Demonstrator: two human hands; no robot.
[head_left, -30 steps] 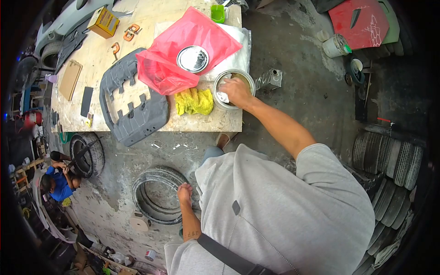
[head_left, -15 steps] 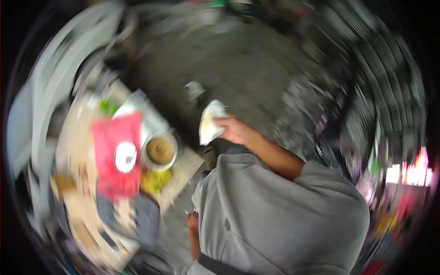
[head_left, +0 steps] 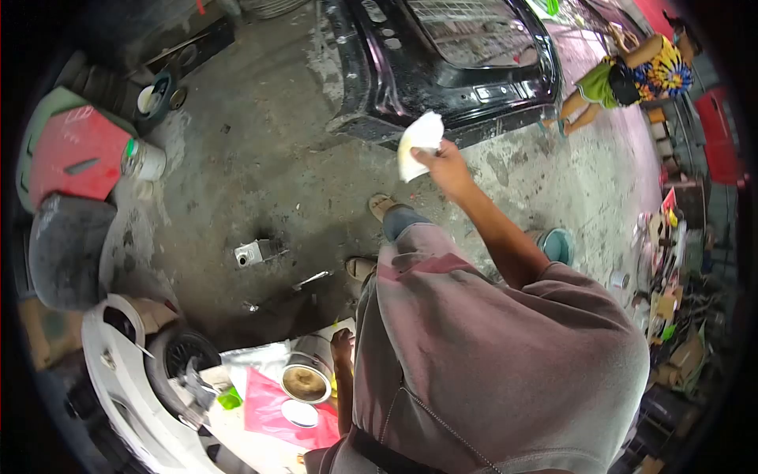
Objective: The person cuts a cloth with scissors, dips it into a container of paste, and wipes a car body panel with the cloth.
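Note:
My right hand (head_left: 447, 167) is raised in front of me, pinching a white folded sheet (head_left: 421, 145) with a yellowish patch; whether it is paper or cloth I cannot tell. Low beside my body is my left hand (head_left: 342, 346), its fingers curled and largely hidden, above the table edge. Just left of it stands a round can (head_left: 306, 383) with tan paste-like contents. Beside the can lies a pink-red sheet or packet (head_left: 260, 403) bearing a white round patch (head_left: 300, 413).
A black vehicle body panel (head_left: 379, 87) with a window opening stands ahead. Another person (head_left: 636, 79) is beyond it at the upper right. A white bumper (head_left: 118, 379) and a tire (head_left: 180, 351) are at lower left. A metal container (head_left: 249, 253) sits on the concrete floor.
The view has swung right and steadied, bringing the black panel and the other person into sight. My right hand still holds the white sheet. The table now appears lower in view.

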